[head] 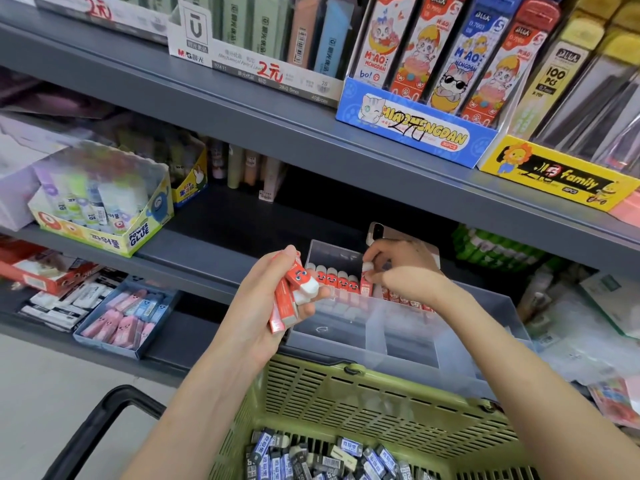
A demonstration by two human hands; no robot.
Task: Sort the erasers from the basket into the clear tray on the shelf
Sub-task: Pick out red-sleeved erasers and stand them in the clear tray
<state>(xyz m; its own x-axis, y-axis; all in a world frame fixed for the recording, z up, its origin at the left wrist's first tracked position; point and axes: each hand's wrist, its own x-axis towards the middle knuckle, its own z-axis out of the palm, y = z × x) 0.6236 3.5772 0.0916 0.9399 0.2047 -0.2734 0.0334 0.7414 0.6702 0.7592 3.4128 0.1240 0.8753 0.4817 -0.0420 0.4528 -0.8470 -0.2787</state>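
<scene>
The big gray shelf [311,140] holds lots of boxes. Below it sits a green basket [346,393] with blue erasers [311,459] in the bottom. The clear tray [398,327] stands on the shelf edge, just behind the basket. At its back is a row of red erasers [334,280], all standing up. The left hand [266,306] is curled round a small bunch of red erasers [298,282], just left of the tray. The right hand [405,268] is over the tray and pinches one red eraser [366,278] with its fingertips. That eraser stands tall, long side up and down, right beside the end of the row. I think it only needs to be pushed down into its place. The next eraser waits in the left hand, close by on the left, so the right hand is nearest to take it.
</scene>
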